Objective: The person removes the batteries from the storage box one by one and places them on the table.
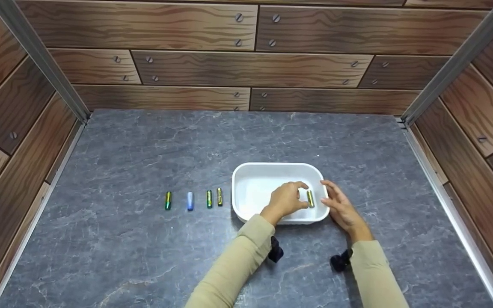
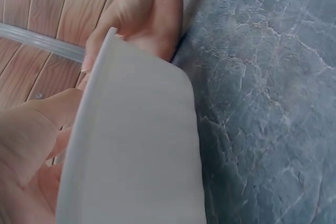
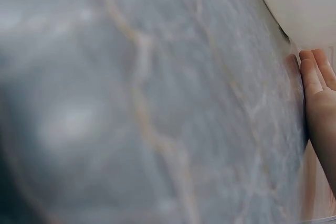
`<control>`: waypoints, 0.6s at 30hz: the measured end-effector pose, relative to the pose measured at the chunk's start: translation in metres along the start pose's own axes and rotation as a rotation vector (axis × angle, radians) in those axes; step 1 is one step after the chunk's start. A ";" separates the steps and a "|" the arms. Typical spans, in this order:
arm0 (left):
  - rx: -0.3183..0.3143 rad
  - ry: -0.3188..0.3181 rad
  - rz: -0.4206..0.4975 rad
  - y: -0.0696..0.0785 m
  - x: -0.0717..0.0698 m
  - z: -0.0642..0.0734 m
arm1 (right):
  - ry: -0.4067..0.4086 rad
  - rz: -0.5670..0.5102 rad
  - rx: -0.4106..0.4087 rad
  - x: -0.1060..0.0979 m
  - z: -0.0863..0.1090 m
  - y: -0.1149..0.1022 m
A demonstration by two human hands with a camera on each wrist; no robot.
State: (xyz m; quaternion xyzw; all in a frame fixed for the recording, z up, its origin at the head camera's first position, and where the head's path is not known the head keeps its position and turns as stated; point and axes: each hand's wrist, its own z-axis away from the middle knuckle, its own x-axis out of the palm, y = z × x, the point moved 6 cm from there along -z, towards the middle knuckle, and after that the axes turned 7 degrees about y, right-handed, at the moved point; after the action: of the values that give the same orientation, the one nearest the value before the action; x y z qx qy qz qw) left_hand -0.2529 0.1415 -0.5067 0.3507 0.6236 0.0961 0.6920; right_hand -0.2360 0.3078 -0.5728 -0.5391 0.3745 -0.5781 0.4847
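Observation:
A white plastic tub (image 1: pixel 255 171) stands on the grey marbled surface. Inside it, close to the right wall, is a gold-and-green battery (image 1: pixel 310 199). My left hand (image 1: pixel 287 199) reaches over the tub's front rim, its thumb and index finger spread apart beside the battery's two ends. At the tub's right end my right hand (image 1: pixel 344 210) holds the rim, with the thumb over the edge and the other fingers along the outer wall. In the left wrist view the tub's wall (image 2: pixel 142 140) hides the battery. Straight fingers (image 3: pixel 311 74) show against the tub in the right wrist view.
Left of the tub, a row of batteries lies on the surface: a green-and-gold one (image 1: pixel 168 200), a blue one (image 1: pixel 190 201), another green-and-gold one (image 1: pixel 209 199) and a gold one (image 1: pixel 219 197). Wood-patterned panels (image 1: pixel 195 68) enclose the back and sides.

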 end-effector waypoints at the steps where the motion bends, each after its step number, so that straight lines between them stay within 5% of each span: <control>1: -0.005 -0.001 -0.005 0.000 0.001 -0.001 | -0.001 -0.003 0.002 0.000 0.000 0.000; 18: -0.100 -0.038 -0.179 0.001 0.026 -0.009 | -0.014 -0.006 -0.020 0.000 -0.001 0.001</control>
State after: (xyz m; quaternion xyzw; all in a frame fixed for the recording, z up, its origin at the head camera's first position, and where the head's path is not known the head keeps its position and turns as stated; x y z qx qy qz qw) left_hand -0.2561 0.1598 -0.5264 0.2603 0.6337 0.0585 0.7261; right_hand -0.2363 0.3074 -0.5743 -0.5490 0.3751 -0.5720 0.4802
